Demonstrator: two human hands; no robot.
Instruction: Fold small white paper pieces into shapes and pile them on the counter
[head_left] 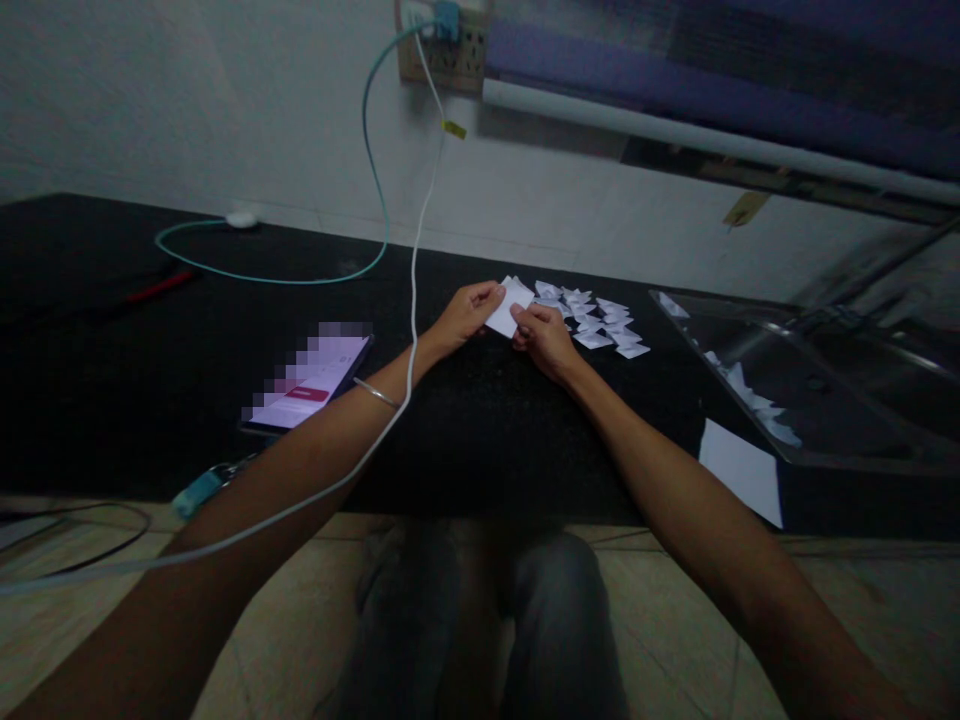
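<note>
1. Smooth black countertop (480, 435): spans the area before me.
2. Shiny metal sink (855, 410): set in at right.
3. Pointed white folded-paper pieces (589, 318): lie in rows, right of the hands.
4. Left hand (466, 314): thumb and fingers pinch a small, flat, folded white paper (511, 306) by its left edge.
5. Right hand (547, 338): thumb and curled fingers pinch its lower right.
6. Folded paper: between both hands, over the countertop; contact below, I cannot tell.

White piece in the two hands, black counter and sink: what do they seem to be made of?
White piece: most likely paper with a matte finish, as it looks thin, with crisp edges.
Black counter: perhaps stone or a laminate, smooth and dark, but the light is too dim to tell which.
Sink: probably stainless steel, grey with a metallic sheen and bright glints.
</note>
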